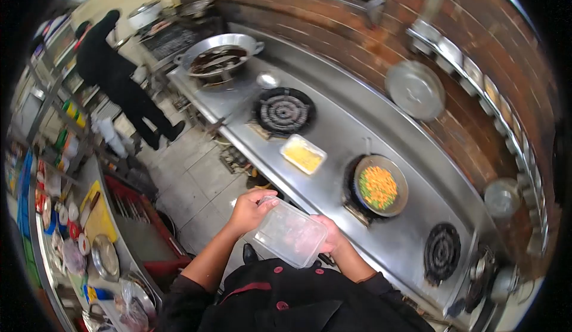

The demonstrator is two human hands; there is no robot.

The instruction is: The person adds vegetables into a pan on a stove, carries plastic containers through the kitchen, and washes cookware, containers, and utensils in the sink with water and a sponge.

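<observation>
A slip of the clear plastic container (289, 230) towards the tiled floor (205, 171) seems the first risk on the left, since its corner is pinched there and the smooth plastic may be greasy or wet. Further along, the white tray (292, 163) of yellow food is set near the front edge of the steel counter (333, 174), so it could be knocked off by a careless sweep of a sleeve or of the container. At the right, the diced orange and green vegetables (380, 186) in the pan (401, 198) could be scorched if the burner beneath is lit, because neither hand is free for stirring. The left hand (249, 211) is closed on the container's upper left corner, its thumb laid along the rim and its forearm angled up from the body. The container is held between both hands, tilted, in front of the dark jacket (250, 302); whether it is lidded, or what the pinkish patch is, cannot be made out through the cloudy plastic. The right hand (331, 234) is wrapped around the opposite end, its fingers partly hidden and its elbow bent outward.
</observation>
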